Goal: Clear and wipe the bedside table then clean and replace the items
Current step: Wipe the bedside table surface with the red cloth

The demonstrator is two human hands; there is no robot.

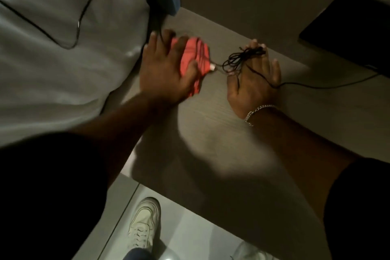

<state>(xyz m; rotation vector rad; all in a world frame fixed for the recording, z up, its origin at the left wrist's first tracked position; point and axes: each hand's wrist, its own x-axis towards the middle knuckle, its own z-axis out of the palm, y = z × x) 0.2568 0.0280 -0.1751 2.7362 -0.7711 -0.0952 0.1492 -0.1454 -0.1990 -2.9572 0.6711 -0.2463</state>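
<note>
While blur hides detail — red cloth (193,59) under left hand (166,69).

The cloth (193,59) is a coral red, the tangled cable (240,59) black, the table top (211,133) pale beige with faint woodgrain. Bedsheet (63,59) is light grey, the sneaker (145,224) off-white, the bracelet (258,112) a silver chain.

The one camera sits on my head and looks down, close over my hands on the pale wooden table top (211,133). My white shoe (145,224) shows below on the floor.
</note>
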